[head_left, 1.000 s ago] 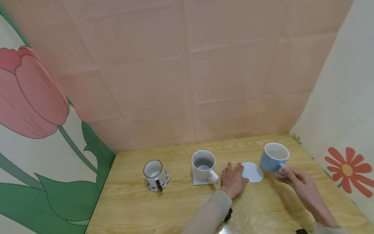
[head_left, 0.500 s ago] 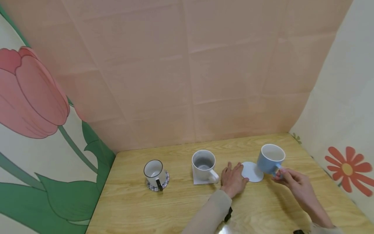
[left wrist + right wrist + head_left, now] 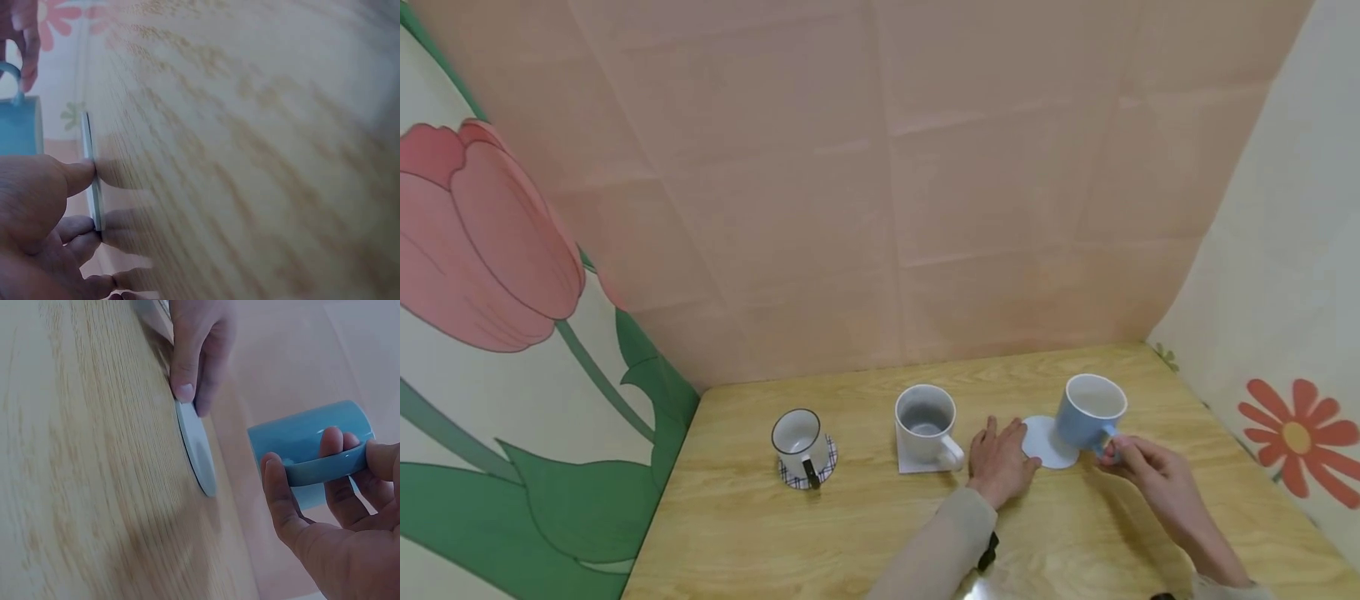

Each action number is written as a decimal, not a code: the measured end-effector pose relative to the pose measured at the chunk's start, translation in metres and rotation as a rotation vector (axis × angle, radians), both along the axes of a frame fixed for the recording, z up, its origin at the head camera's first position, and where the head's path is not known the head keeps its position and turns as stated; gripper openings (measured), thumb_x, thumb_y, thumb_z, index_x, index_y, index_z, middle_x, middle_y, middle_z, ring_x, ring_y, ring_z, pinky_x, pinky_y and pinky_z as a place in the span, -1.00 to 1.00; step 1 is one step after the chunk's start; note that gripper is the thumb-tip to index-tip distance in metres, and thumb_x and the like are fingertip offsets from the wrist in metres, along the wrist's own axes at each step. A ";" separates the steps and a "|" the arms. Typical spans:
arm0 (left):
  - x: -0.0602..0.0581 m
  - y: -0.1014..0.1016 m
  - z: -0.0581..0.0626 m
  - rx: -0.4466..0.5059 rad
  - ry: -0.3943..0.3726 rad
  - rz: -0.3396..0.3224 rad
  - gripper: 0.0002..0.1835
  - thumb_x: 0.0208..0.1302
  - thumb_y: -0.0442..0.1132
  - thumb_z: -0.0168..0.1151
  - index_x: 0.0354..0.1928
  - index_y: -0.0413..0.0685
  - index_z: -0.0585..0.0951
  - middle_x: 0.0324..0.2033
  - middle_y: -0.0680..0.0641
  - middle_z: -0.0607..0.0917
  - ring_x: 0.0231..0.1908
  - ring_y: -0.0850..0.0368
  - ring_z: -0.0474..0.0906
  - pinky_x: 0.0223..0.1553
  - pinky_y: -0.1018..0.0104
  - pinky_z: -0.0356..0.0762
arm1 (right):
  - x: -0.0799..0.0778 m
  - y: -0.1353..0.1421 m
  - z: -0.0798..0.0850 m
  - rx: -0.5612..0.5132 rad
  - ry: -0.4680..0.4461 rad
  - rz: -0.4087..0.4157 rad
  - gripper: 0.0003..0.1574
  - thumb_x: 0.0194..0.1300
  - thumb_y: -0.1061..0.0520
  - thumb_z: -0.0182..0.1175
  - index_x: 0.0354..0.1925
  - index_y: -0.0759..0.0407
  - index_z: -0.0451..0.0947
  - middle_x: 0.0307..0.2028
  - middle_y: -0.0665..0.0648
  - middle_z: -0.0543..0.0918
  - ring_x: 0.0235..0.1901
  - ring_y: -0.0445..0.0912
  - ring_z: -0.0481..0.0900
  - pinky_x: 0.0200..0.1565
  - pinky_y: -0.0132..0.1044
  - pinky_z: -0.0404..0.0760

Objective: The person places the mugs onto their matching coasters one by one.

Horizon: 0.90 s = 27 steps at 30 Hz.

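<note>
My right hand holds a light blue mug by its handle, fingers curled through it. In the right wrist view the blue mug is lifted clear of the wooden table, its base towards the coaster. A round, pale coaster lies on the table; the mug overlaps its right side in the head view. My left hand rests with fingers spread at the coaster's left edge. Thumb and forefinger touch the edge of the coaster in the left wrist view.
Left of my hand, a white mug stands on a square white coaster. Further left a smaller white mug with a dark rim sits on a round checked coaster. A pink backdrop rises behind the table.
The blue mug, gripped in my right hand, has moved left and a little lower, so it now overlaps the round coaster in the head view. The left hand stays in place.
</note>
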<state>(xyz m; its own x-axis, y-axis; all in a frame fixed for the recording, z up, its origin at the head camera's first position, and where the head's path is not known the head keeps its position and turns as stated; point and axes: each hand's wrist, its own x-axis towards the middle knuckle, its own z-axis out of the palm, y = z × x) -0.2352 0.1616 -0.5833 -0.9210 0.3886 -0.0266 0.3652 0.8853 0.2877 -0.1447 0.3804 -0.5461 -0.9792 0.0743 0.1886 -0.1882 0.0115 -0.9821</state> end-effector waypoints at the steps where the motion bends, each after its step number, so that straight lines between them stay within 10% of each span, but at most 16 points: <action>1: 0.000 0.000 -0.001 0.000 0.000 -0.001 -0.34 0.48 0.31 0.23 0.56 0.49 0.41 0.55 0.41 0.36 0.64 0.03 0.18 0.57 0.14 0.28 | 0.000 0.000 0.000 0.009 -0.003 -0.003 -0.56 0.68 0.25 0.04 -0.08 0.74 0.52 -0.22 0.09 0.79 -0.16 -0.16 0.86 -0.05 -0.26 0.83; 27: -0.002 0.000 -0.006 0.038 0.067 0.010 -0.34 0.39 0.32 0.34 0.47 0.43 0.51 0.48 0.41 0.46 0.59 0.03 0.30 0.49 0.17 0.37 | -0.010 -0.011 -0.015 0.036 -0.007 0.024 -0.58 0.69 0.25 0.03 -0.02 0.72 0.53 -0.19 0.08 0.81 -0.14 -0.15 0.86 -0.02 -0.29 0.82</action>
